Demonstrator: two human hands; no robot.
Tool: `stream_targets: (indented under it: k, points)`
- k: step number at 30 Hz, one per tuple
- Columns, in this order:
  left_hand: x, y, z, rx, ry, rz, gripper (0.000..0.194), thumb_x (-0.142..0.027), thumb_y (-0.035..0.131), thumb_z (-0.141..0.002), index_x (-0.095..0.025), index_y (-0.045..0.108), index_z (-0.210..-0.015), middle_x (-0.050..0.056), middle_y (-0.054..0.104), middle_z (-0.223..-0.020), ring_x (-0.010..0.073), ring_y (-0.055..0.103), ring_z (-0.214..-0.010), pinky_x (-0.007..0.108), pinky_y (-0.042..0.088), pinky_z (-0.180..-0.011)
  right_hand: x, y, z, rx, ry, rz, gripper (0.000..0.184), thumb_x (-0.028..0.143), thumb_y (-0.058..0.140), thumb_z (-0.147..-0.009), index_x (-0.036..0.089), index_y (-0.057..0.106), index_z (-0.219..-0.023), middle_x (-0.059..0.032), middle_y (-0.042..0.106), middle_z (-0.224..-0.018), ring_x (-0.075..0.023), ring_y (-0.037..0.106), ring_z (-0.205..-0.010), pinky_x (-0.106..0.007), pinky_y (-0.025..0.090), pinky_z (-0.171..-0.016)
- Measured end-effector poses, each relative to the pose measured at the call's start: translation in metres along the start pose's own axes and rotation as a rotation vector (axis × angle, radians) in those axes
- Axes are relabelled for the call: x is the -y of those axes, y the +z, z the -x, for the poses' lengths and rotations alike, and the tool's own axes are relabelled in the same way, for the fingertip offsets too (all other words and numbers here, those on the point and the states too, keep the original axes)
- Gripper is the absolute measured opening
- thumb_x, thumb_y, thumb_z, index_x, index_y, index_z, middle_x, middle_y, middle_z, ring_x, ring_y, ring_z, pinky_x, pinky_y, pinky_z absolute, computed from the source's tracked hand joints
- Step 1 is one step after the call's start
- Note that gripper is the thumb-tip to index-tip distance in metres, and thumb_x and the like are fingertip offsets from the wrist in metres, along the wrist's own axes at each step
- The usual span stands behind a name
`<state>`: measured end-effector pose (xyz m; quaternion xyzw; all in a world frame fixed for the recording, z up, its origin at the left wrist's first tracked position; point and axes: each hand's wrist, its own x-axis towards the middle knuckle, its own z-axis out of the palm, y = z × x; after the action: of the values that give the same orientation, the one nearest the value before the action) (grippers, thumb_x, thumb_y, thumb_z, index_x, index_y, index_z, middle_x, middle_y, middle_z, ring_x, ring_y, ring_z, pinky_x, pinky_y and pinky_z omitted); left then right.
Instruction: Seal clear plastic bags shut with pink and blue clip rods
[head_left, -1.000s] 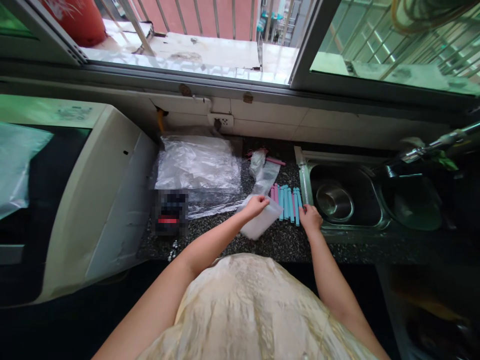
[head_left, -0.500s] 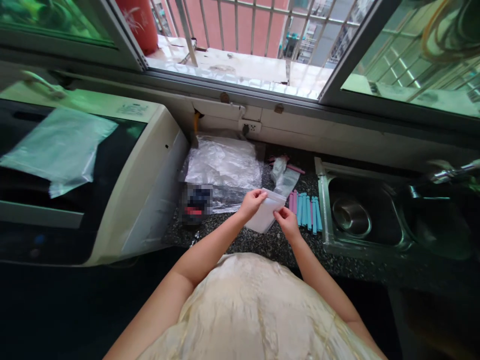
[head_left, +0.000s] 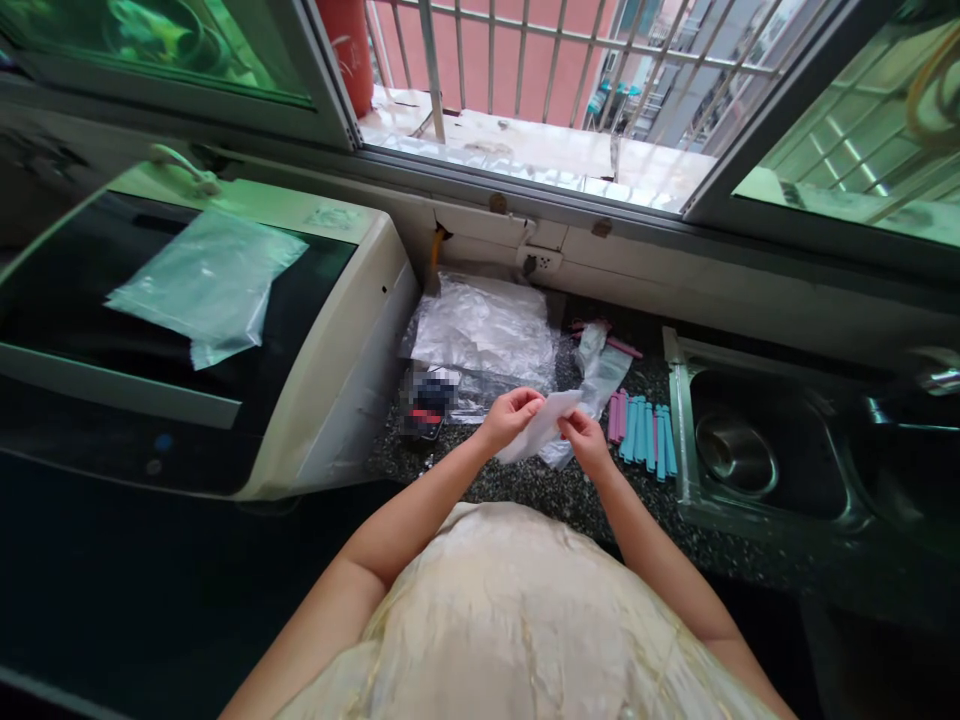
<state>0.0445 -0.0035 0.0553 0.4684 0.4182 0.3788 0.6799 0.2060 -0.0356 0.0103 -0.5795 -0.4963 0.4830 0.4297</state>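
A small whitish plastic bag (head_left: pixel 536 432) is held between my hands above the dark speckled counter. My left hand (head_left: pixel 512 415) pinches its top edge on the left. On the right, my right hand (head_left: pixel 585 438) grips the same edge with thumb and fingers. Just behind lies another crumpled clear bag (head_left: pixel 606 372), with pink sticks near its far end. To the right of my right hand, several blue sealing clips (head_left: pixel 641 430) lie in a row beside pink clips (head_left: pixel 617 416). A large clear plastic sheet or bag (head_left: pixel 484 325) lies behind my left hand.
A washing machine (head_left: pixel 330 400) stands at the left with a clear plastic bag (head_left: pixel 217 275) on its lid. At the right is a steel sink (head_left: pixel 686 440) holding a metal bowl (head_left: pixel 735 453). A wall socket (head_left: pixel 550 261) sits below the barred window.
The view has turned left, so the surroundings appear further right. My hands have come closer together on the bag, and its upper edge is now bent and tilted.
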Motion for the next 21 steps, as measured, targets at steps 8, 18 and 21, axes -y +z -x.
stream_targets:
  k: [8, 18, 21]
  points:
    - [-0.005, -0.02, 0.001, -0.095, 0.024, 0.032, 0.042, -0.054, 0.059, -0.064, -0.013, 0.055, -0.076, -0.004, 0.046, -0.055, 0.0053, 0.037, -0.05, 0.019, 0.03, -0.047, 0.008, 0.017, -0.004, 0.078, -0.009, -0.016, 0.029, 0.048, 0.057, -0.068, 0.019, 0.057, -0.071, 0.0017, 0.053, -0.059, -0.0116, 0.044, -0.055, -0.023, 0.037, -0.05]
    - [-0.006, -0.031, 0.004, -0.178, 0.142, -0.147, 0.035, -0.048, 0.06, -0.064, -0.014, 0.056, -0.069, -0.001, 0.052, -0.06, 0.0086, 0.044, -0.058, 0.021, 0.037, -0.054, 0.004, 0.016, -0.001, -0.039, -0.101, 0.1, 0.036, 0.055, 0.056, -0.069, 0.019, 0.055, -0.064, 0.0011, 0.053, -0.058, -0.0113, 0.045, -0.053, -0.024, 0.039, -0.052]
    - [-0.01, -0.034, 0.005, -0.184, 0.13, -0.1, 0.035, -0.048, 0.062, -0.061, -0.014, 0.056, -0.067, -0.001, 0.052, -0.059, 0.0083, 0.044, -0.057, 0.021, 0.037, -0.054, 0.006, 0.012, 0.0, 0.003, -0.082, 0.015, 0.042, 0.061, 0.055, -0.066, 0.019, 0.057, -0.073, -0.0018, 0.059, -0.068, -0.0147, 0.053, -0.062, -0.027, 0.044, -0.059]
